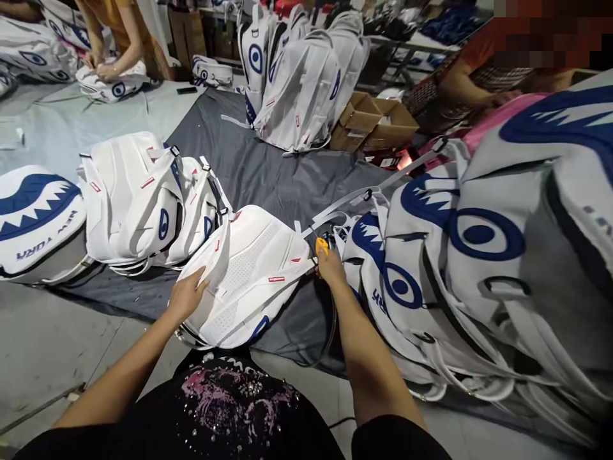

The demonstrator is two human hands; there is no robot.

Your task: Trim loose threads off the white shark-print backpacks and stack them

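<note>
A white backpack [253,275] lies in front of me with its padded back and straps facing up. At its left side, my left hand [188,294] is closed on a shoulder strap [218,255]. My right hand [330,265] is closed around a small yellow-handled tool [322,246] at the backpack's right end. The tool's working end is too small to make out. A dark cord [332,319] hangs below that hand; whether it joins the tool I cannot tell.
White backpacks with blue eyes and teeth crowd the right [407,281] and left [129,198]. More backpacks [306,89] stand upright at the back beside a cardboard box [373,121]. A grey cloth [205,121] covers the table. Two co-workers handle items across it.
</note>
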